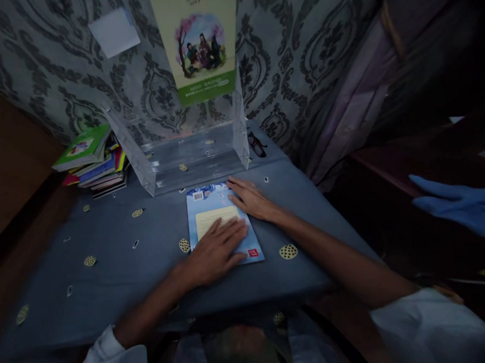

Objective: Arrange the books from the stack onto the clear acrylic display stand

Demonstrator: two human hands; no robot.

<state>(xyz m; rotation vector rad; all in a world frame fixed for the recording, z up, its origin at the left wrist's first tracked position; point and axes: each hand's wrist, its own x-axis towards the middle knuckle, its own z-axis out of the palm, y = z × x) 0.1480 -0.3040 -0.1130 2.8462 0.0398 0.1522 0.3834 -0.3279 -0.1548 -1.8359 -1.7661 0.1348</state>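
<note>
A thin blue book (192, 208) with a barcode and a pale text panel lies flat on the cloth-covered table. Across its middle and lower part rests my left hand (219, 247), palm down with the fingers extended and slightly blurred. My right hand (251, 199) lies on the book's upper right edge, its fingers stretched out toward the far corner. Neither hand grips anything. Part of the cover is hidden beneath both hands.
Beyond the book stands a clear plastic rack (196, 159). A green-and-cream book (207, 86) is upright above it against patterned wallpaper. Stacked books (91, 162) sit at the left, glasses (257, 145) at the right. A blue glove (467, 202) shows at the right edge.
</note>
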